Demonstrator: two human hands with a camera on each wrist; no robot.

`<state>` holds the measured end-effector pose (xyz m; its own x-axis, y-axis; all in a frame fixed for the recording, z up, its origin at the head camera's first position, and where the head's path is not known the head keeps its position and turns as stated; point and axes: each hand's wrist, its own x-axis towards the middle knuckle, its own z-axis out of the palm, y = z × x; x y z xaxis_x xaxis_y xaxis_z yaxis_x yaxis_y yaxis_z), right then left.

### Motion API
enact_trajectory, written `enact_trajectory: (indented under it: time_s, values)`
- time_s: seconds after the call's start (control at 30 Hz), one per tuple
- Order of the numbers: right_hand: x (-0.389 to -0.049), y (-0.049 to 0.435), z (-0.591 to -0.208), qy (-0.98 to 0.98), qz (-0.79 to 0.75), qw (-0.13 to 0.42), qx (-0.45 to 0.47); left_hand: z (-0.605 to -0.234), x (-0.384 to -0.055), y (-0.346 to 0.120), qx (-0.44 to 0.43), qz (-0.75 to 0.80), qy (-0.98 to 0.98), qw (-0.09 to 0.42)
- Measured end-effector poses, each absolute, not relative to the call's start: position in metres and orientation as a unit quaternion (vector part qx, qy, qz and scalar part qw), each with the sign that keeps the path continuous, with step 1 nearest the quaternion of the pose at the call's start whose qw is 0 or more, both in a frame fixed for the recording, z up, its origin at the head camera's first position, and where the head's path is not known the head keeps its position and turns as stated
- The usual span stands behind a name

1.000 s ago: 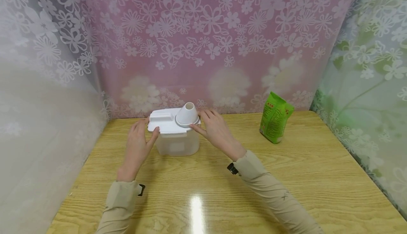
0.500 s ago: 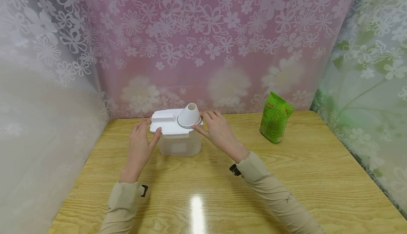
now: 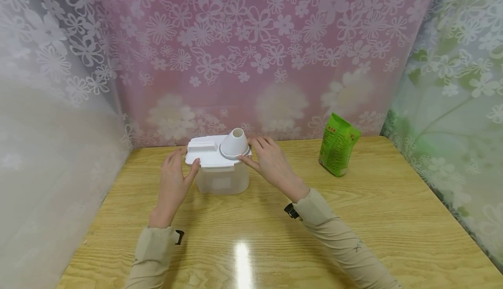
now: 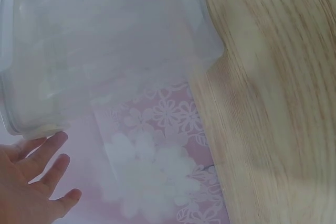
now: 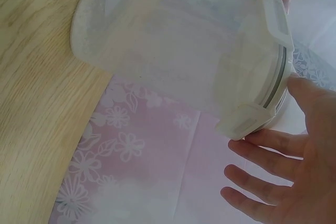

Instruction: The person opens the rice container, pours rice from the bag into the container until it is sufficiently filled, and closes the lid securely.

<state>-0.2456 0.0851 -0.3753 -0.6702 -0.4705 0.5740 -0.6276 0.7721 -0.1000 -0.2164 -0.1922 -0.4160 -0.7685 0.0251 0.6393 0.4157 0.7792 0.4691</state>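
Note:
A translucent plastic storage container [image 3: 222, 180] stands upright on the table, its white lid [image 3: 205, 159] on top. The lid carries a raised handle [image 3: 202, 145] at the left and a white cone-shaped piece [image 3: 234, 145], open at its tip, at the right. My left hand [image 3: 173, 184] holds the lid's left end, thumb on the front edge and fingers around the side. At the right end my right hand [image 3: 273, 164] grips the lid; in the right wrist view its thumb [image 5: 304, 87] lies at the lid's rim and a fingertip touches a side clip [image 5: 244, 121].
A green printed bag [image 3: 339, 147] stands at the back right of the wooden table [image 3: 259, 236]. Pink flowered cloth [image 3: 275, 62] hangs right behind the table, with pale flowered cloths [image 3: 463, 105] along both sides.
Both hands and the container have shifted slightly to the right over the first half second. Since then they have stayed nearly still, and the head view has moved a little.

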Motion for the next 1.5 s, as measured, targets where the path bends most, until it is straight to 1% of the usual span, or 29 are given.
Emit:
enact_trajectory:
  time_s: [0.5, 0.83, 1.0, 1.5]
  values:
    - [-0.241, 0.092, -0.375, -0.903, 0.153, 0.263, 0.304, -0.413, -0.212, -0.186, -0.121, -0.304, -0.894, 0.307]
    - [-0.238, 0.098, -0.373, -0.906, 0.163, 0.247, 0.302, -0.41, -0.208, -0.181, -0.124, -0.298, -0.899, 0.295]
    - [-0.236, 0.102, -0.373, -0.905, 0.166, 0.251, 0.3, -0.407, -0.205, -0.178, -0.123, -0.298, -0.901, 0.289]
    - [-0.232, 0.111, -0.375, -0.905, 0.182, 0.248, 0.294, -0.41, -0.207, -0.171, -0.14, -0.3, -0.896, 0.294]
